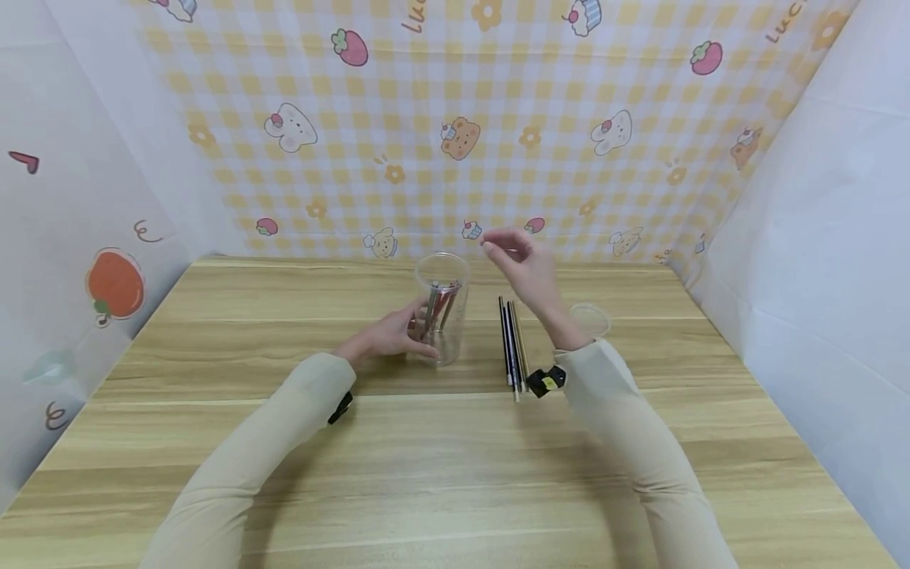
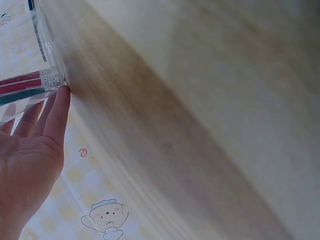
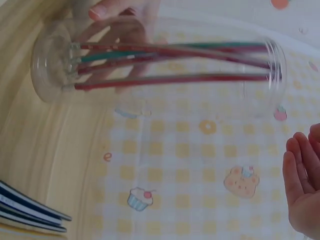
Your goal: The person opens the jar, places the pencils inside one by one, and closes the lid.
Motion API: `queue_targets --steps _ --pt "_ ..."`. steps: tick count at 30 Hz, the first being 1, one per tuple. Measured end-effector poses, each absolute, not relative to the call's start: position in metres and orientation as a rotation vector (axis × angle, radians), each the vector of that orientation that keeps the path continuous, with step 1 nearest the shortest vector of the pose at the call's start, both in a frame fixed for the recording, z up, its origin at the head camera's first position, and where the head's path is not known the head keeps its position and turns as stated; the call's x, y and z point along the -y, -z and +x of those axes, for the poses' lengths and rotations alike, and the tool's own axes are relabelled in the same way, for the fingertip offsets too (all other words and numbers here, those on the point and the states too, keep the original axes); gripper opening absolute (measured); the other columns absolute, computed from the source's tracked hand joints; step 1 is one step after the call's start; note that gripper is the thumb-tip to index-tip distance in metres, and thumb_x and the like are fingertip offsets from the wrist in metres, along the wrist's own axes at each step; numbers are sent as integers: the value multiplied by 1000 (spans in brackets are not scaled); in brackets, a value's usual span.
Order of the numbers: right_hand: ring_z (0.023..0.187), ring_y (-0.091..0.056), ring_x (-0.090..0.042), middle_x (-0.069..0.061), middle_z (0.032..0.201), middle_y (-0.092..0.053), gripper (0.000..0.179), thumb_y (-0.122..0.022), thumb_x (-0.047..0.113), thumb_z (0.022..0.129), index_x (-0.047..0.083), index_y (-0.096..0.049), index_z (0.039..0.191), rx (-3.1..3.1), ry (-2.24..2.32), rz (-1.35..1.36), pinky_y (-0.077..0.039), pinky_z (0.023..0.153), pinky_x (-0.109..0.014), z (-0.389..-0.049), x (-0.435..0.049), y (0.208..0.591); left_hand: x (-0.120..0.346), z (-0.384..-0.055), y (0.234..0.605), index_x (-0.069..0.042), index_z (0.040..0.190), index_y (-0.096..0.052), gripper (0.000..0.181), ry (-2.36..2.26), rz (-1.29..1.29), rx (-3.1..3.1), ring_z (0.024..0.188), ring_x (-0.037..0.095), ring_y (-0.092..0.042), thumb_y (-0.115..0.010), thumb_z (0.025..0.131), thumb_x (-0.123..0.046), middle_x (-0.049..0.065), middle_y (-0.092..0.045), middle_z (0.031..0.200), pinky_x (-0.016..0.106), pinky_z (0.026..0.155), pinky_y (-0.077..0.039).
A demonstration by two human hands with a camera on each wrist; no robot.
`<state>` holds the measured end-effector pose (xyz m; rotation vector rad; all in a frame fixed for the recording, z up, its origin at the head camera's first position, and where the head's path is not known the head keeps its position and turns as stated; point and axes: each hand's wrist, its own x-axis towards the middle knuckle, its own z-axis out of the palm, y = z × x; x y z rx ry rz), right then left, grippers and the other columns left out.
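A tall clear plastic cup (image 1: pixel 458 324) stands upright on the table with several pencils (image 3: pixel 170 80) inside, red and green ones among them. My left hand (image 1: pixel 394 332) holds the cup low on its left side, thumb in front and fingers behind. In the left wrist view, the fingertips of that left hand (image 2: pixel 35 140) lie along the cup near its base. Up and to the right of the cup's rim is my right hand (image 1: pixel 522 265), fingers loosely bent, and nothing shows in it. The right wrist view catches only part of this right hand (image 3: pixel 305 190) at the edge.
Several more pencils (image 1: pixel 510 340), black and wood-coloured, lie side by side right of the cup. Beyond them a clear round lid (image 1: pixel 592 318) rests on the wooden table (image 1: pixel 426 474). A checked cloth (image 1: pixel 398 95) hangs behind, and white sheets close both sides.
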<state>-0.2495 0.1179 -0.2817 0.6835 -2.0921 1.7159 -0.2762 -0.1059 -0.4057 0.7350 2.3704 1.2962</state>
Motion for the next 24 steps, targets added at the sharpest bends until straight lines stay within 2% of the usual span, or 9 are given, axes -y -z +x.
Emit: queue_targets --steps 4,7,11,15,19,24 --pt "83 -59 -14 -11 91 -63 18 -62 7 82 -6 -61 96 2086 -1787 563 -47 75 -27 -269 -139 295 106 -276 406 -21 138 -20 92 -1308 733 -2359 111 31 -43 -78 66 -26 18 -41 127 46 94 -31" --pt "82 -59 -16 -9 91 -63 24 -62 12 84 -5 -60 101 2206 -1849 451 -47 76 -29 -277 -156 304 106 -275 405 -22 138 -19 93 -1313 727 -2354 110 30 -44 -78 66 -25 17 -41 126 45 93 -32" --pt "85 -58 -23 -17 99 -59 32 -58 13 86 -8 -53 110 2433 -1926 317 -48 77 -31 -285 -174 323 106 -275 404 -24 138 -19 94 -1311 726 -2363 109 28 -45 -78 65 -26 16 -43 125 44 93 -33" --pt "92 -56 -31 -24 107 -54 33 -53 10 88 -9 -49 115 2611 -1965 179 -48 76 -30 -293 -186 348 106 -274 404 -24 138 -18 95 -1313 726 -2365 109 28 -45 -78 65 -27 16 -43 125 44 93 -33" --pt "89 -56 -33 -26 107 -54 30 -51 7 87 -10 -50 112 2730 -1905 47 -48 76 -34 -297 -192 373 104 -264 388 -18 139 -19 91 -1302 730 -2354 110 31 -44 -77 68 -20 20 -42 125 46 93 -32" --pt "75 -59 -27 -20 92 -59 25 -56 9 85 -9 -54 103 2922 -1651 -9 -50 68 -31 -298 -196 393 103 -256 375 -13 138 -20 87 -1294 731 -2344 111 34 -43 -75 71 -14 22 -41 125 46 94 -32"
